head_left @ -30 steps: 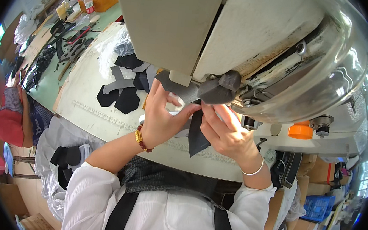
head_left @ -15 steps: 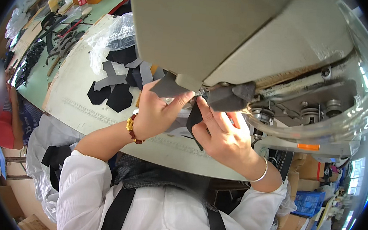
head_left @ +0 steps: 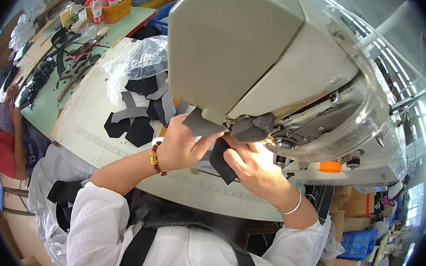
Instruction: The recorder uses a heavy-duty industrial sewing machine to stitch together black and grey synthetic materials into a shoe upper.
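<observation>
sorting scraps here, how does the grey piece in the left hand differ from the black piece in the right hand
The grey piece is light grey and lies fairly flat, pinched by the left hand under the sewing machine. The black piece is black and hangs down in a narrow strip beside the right hand. Both are thin cut pieces, held at the machine.

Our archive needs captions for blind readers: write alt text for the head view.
Seen from above, a person's left hand and right hand hold dark fabric pieces under the head of a large grey sewing machine. More cut pieces lie on the table to the left.
</observation>
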`<move>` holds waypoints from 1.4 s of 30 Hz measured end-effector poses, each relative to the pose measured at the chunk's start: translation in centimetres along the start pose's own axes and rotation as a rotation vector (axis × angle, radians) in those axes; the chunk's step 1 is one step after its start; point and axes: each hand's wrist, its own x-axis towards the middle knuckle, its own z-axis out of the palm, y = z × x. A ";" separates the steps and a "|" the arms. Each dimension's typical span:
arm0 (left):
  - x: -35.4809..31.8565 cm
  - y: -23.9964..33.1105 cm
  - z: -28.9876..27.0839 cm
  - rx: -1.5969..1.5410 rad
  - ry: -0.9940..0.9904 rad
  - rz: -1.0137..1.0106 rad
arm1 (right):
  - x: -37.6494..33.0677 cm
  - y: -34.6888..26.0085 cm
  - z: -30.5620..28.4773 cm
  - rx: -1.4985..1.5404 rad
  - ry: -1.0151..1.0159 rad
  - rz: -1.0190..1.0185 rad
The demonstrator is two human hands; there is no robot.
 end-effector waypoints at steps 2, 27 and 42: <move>-0.1 -0.2 -0.2 -0.049 -0.022 -0.062 | -0.1 0.1 -0.1 -0.094 -0.003 -0.035; -0.8 -1.9 -1.0 0.057 -0.227 0.273 | -1.4 -1.9 -0.4 -0.041 0.124 0.246; 0.4 1.7 -0.9 0.573 -0.367 0.483 | -4.8 0.6 2.7 0.162 0.151 0.250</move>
